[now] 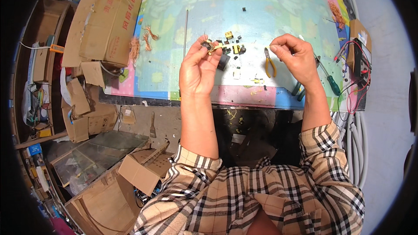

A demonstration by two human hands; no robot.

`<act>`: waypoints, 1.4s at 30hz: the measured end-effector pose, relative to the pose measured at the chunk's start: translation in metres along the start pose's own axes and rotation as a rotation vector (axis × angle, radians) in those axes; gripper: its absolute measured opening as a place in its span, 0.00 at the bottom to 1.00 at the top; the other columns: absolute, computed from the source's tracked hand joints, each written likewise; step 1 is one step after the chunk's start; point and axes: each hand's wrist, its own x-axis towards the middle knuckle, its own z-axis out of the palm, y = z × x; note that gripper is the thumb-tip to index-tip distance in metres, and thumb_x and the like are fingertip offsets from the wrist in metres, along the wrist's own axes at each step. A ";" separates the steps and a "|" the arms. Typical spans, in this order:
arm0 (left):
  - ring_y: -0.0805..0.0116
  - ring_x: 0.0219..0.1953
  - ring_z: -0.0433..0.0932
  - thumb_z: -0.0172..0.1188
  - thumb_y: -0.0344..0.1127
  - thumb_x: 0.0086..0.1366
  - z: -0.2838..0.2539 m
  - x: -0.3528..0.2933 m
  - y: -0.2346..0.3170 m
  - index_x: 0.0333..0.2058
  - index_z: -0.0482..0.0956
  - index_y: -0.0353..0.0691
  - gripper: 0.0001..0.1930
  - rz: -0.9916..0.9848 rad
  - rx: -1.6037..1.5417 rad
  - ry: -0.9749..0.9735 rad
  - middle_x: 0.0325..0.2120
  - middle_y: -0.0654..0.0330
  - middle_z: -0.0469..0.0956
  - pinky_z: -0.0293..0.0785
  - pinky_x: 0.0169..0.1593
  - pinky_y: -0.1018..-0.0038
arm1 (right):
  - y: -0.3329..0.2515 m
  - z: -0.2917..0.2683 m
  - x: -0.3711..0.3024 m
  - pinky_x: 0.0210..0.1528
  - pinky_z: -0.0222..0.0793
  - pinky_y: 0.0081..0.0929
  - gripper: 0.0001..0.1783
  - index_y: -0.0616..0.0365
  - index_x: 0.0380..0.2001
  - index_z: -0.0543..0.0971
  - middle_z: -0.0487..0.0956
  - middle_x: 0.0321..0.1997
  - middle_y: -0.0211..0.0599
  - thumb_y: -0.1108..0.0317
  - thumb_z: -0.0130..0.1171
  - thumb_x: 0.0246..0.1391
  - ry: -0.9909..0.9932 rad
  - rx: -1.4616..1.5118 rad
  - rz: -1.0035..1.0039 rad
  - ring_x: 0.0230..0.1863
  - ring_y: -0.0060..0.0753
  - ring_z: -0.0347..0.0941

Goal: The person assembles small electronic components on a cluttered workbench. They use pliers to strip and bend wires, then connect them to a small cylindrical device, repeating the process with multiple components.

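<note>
My left hand [198, 69] is closed around a small black and yellow part [210, 45], held between thumb and fingers above the table. A thin yellow strip [228, 46] runs from it toward my right hand [296, 56], whose thumb and forefinger pinch its far end. Beneath the strip lie several small black and yellow pieces [237, 48]. Beside my left fingers is a black cylinder [223, 62], partly covered by them. Yellow-handled cutters [271, 67] lie just left of my right hand, jaws pointing away from me.
A long metal rod [187, 28] lies left of centre. Copper wire bundles [134, 48] are near the large cardboard box [106, 21]. Behind my right wrist lie a green-handled screwdriver [333, 85] and other tools. A black device [360, 63] with red and black leads sits at the right edge.
</note>
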 end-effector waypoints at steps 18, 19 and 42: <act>0.69 0.35 0.79 0.63 0.24 0.58 0.020 -0.010 -0.025 0.54 0.66 0.31 0.26 0.173 0.648 -0.051 0.34 0.56 0.79 0.75 0.37 0.76 | -0.011 0.014 0.001 0.34 0.66 0.23 0.20 0.55 0.48 0.78 0.73 0.43 0.36 0.69 0.63 0.50 -0.109 -0.081 -0.017 0.26 0.25 0.66; 0.68 0.35 0.79 0.63 0.23 0.58 0.025 -0.012 -0.028 0.56 0.64 0.30 0.28 0.177 0.652 -0.071 0.34 0.55 0.79 0.75 0.36 0.76 | -0.017 0.016 -0.001 0.33 0.66 0.24 0.18 0.56 0.46 0.78 0.74 0.42 0.36 0.67 0.63 0.51 -0.156 -0.097 -0.016 0.26 0.25 0.66; 0.55 0.43 0.78 0.57 0.17 0.59 -0.006 0.005 -0.005 0.48 0.64 0.33 0.19 0.296 0.119 0.263 0.39 0.48 0.75 0.78 0.50 0.59 | -0.007 0.002 -0.001 0.26 0.62 0.20 0.08 0.65 0.28 0.79 0.72 0.20 0.27 0.68 0.61 0.53 -0.188 -0.073 0.118 0.24 0.15 0.64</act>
